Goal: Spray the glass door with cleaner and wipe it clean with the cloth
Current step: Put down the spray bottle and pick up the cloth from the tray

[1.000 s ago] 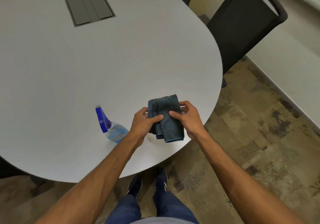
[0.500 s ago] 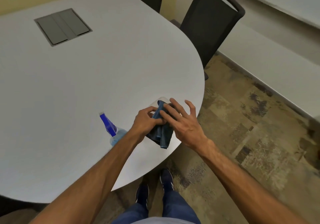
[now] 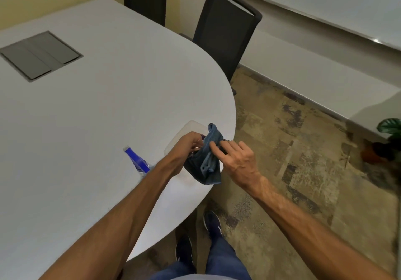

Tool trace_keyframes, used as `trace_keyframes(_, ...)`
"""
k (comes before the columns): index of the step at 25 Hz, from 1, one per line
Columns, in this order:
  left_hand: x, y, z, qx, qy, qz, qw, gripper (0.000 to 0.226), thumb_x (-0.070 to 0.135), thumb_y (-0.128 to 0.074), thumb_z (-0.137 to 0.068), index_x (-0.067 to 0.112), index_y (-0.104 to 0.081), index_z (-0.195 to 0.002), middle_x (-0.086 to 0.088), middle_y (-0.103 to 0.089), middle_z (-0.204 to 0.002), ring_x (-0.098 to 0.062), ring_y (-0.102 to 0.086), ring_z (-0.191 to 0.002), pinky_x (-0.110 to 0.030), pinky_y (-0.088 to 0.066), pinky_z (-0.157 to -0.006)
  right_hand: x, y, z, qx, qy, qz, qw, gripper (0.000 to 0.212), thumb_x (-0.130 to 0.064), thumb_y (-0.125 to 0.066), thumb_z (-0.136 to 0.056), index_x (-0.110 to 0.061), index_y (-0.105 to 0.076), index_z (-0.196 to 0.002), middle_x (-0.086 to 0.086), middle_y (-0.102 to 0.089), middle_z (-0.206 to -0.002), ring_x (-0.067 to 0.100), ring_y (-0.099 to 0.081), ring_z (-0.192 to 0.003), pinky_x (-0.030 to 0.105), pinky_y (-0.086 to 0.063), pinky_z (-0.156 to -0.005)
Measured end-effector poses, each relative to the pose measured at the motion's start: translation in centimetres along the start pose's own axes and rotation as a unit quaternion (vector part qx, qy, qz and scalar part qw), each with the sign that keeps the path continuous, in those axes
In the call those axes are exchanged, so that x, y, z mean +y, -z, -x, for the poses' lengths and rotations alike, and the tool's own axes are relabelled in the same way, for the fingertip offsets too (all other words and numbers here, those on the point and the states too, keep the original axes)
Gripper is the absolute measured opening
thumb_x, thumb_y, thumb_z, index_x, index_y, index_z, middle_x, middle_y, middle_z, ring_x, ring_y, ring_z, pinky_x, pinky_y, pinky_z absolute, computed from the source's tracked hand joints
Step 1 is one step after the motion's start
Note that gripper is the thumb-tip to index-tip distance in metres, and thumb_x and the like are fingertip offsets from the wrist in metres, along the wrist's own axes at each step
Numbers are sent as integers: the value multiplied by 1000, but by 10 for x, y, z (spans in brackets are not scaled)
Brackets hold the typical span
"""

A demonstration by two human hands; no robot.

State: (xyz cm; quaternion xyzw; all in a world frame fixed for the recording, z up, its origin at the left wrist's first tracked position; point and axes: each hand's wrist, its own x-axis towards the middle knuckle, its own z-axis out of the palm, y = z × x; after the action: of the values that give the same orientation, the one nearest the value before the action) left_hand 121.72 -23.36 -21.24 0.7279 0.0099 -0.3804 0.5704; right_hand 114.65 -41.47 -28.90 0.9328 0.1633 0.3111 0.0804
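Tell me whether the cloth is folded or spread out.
Folded, loosely bunched. The cloth hangs in doubled layers from the left hand, which grips it; fingers of the right hand touch it.

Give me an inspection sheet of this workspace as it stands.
Surface: white table, rounded end, grey hatch panel set in it.
Job's things: blue cloth bunched above the table edge; spray bottle on the table, partly behind the left forearm; glass door not in view.
Clutter: pale translucent sheet under the hands, kind unclear.
Hands: left hand grips the cloth; right hand open, fingers touching the cloth.
Cables: nothing seen.
Surroundings: black chairs, patterned carpet, potted plant.
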Motion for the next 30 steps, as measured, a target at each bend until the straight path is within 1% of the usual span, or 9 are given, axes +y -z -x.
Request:
trace_keyframes(2, -3, 0, -2, -1, -16, -5, 1000, 43, 29, -50, -65, 21, -65, -104, -18, -69, -116, -35, -64, -112, -48, -52, -97, -6, 8, 6, -3, -42, 18, 999, 23, -15, -73, -93, -11, -69, -116, 11, -72, -100, 23, -65, -72, 33, -45, -55)
trace_keyframes(4, -3, -1, -5, -8, -40, -31, 999, 33, 23, -54, -80, 21, -65, -111, -13, -69, -114, -33, -64, -112, -44, -55, -91, -11, 16, 13, -1, -94, 26, 995, 18, -18, -71, -95, -11, -72, -113, 12, -74, -108, 24, -69, -76, 33, -49, -55)
trace_keyframes(6, -3, -5, -7, -17, -74, -69, 995, 38, 23, -57, -84, 21, -62, -121, -10, -67, -118, -31, -63, -111, -39, -55, -91, -15, 23, 20, 7, -147, 15, 989, 18, -21, -67, -98, -10, -73, -111, 15, -74, -114, 28, -73, -84, 35, -59, -61)
trace_keyframes(8, -3, -12, -9, -20, -83, -99, 991, 45, 29, -59, -82, 23, -59, -127, -9, -67, -121, -31, -64, -110, -46, -55, -97, -17, 34, 24, 13, -194, 4, 981, 15, -17, -69, -96, -8, -73, -108, 15, -74, -116, 29, -73, -90, 38, -63, -68)
trace_keyframes(13, -2, -35, -23, -38, -97, -151, 983, 40, 44, -57, -92, 27, -61, -128, -2, -66, -127, -26, -62, -115, -49, -50, -105, -13, 71, 39, 51, -322, -9, 945, 21, 1, -73, -89, -8, -75, -107, 9, -74, -118, 27, -69, -96, 36, -61, -56)
trace_keyframes(18, -1, -76, -26, -75, -102, -195, 973, 52, 54, -58, -90, 25, -59, -134, 0, -65, -130, -24, -60, -119, -47, -49, -106, -8, 111, 72, 99, -411, 11, 906, 27, 8, -74, -84, -8, -78, -106, 8, -74, -119, 30, -67, -101, 34, -62, -62)
trace_keyframes(21, 3, -111, -14, -77, -182, -290, 936, 56, 46, -57, -97, 17, -48, -144, -7, -59, -138, -24, -58, -122, -41, -47, -106, -3, 139, 96, 121, -443, 24, 888, 28, 9, -77, -82, -6, -78, -105, 10, -74, -117, 30, -64, -102, 34, -61, -70)
trace_keyframes(24, 1, -146, 16, -93, -296, -377, 873, 64, 53, -51, -98, 18, -40, -150, -7, -46, -151, -23, -48, -134, -42, -41, -112, -6, 169, 130, 127, -473, 44, 871, 28, 9, -78, -82, -4, -77, -106, 12, -73, -118, 31, -63, -103, 38, -61, -79)
trace_keyframes(30, -24, -223, 94, -129, -450, -434, 769, 63, 57, -40, -101, 20, -37, -152, -4, -39, -157, -19, -34, -145, -38, -27, -120, -34, 241, 213, 150, -535, 139, 820, 27, 9, -78, -80, -8, -79, -100, 9, -74, -112, 29, -64, -100, 38, -61, -72)
